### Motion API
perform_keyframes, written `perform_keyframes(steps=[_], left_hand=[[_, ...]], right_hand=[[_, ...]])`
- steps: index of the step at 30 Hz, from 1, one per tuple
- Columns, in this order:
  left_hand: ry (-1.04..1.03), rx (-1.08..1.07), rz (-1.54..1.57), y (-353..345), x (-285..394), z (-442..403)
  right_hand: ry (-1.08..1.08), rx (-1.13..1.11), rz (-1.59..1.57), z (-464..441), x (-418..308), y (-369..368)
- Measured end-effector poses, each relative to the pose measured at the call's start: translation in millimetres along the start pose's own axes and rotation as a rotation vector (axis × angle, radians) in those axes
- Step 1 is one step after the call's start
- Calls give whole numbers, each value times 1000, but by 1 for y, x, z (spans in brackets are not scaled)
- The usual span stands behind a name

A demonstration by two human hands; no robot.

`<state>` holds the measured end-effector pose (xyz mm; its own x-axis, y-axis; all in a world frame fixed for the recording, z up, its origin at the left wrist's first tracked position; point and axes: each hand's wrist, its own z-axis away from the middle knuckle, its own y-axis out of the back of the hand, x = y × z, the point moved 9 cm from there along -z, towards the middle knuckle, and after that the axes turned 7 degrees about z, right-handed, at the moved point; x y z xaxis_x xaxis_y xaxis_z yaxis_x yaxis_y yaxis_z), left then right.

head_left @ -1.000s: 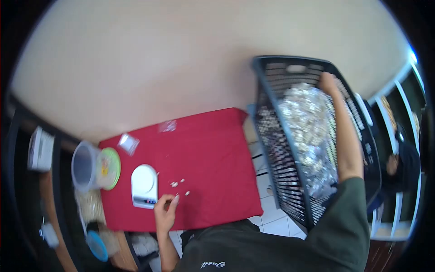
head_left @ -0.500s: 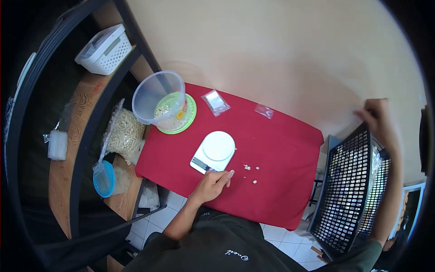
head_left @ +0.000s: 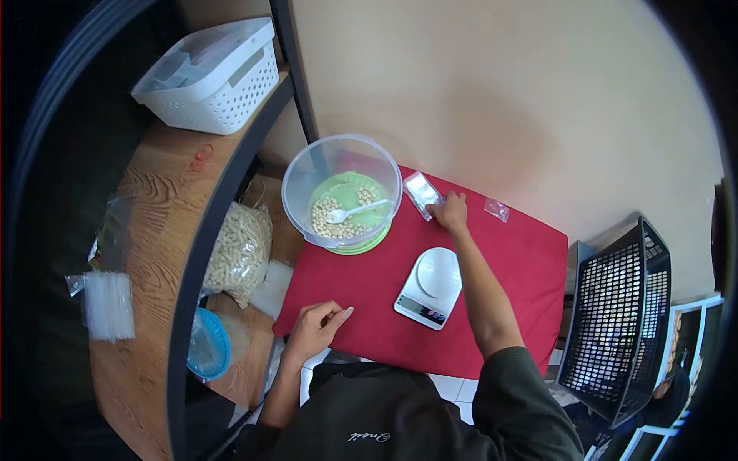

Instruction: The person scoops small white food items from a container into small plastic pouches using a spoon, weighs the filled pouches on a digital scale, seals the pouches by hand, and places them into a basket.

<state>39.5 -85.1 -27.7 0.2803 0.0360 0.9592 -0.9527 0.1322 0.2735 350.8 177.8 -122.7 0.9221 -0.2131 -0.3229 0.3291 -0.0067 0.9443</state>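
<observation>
My right hand (head_left: 452,209) reaches over the red cloth, its fingers pinching the lower corner of a clear plastic packet (head_left: 422,192). My left hand (head_left: 317,327) rests over the cloth's front left part, fingers curled and thumb out; whether anything small is in it is hidden. Between my arms lies a white kitchen scale (head_left: 430,287) with a round plate. Behind my left hand stands a clear round tub (head_left: 292,184) holding pale pieces and a white spoon (head_left: 355,213). A small clear packet (head_left: 496,209) lies right of my right hand.
A black crate (head_left: 607,330) stands right of the red-covered table (head_left: 369,338). On the left, a wooden shelf (head_left: 154,223) bears a white basket (head_left: 207,107). A bag of pale pieces (head_left: 241,250) and a blue basket (head_left: 211,344) sit below. Part of a person (head_left: 670,396) shows at far right.
My right hand has left the crate and come to the plastic packet. My left hand has moved away from the scale to the left. The view has swung left.
</observation>
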Motion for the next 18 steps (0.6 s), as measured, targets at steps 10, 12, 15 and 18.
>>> perform_keyframes(steps=[10, 12, 15, 18], left_hand=[[200, -442, 747, -76, -23, -26], [161, -484, 962, -111, -10, -47], [152, -532, 1186, -158, 24, -73], [72, -449, 1555, -168, 66, -89]], right_hand=[[-12, 37, -860, 63, -9, 85], [-15, -6, -999, 106, -25, 122], [-19, -146, -1380, 165, -28, 138], [-57, -199, -1431, 210, -19, 129]])
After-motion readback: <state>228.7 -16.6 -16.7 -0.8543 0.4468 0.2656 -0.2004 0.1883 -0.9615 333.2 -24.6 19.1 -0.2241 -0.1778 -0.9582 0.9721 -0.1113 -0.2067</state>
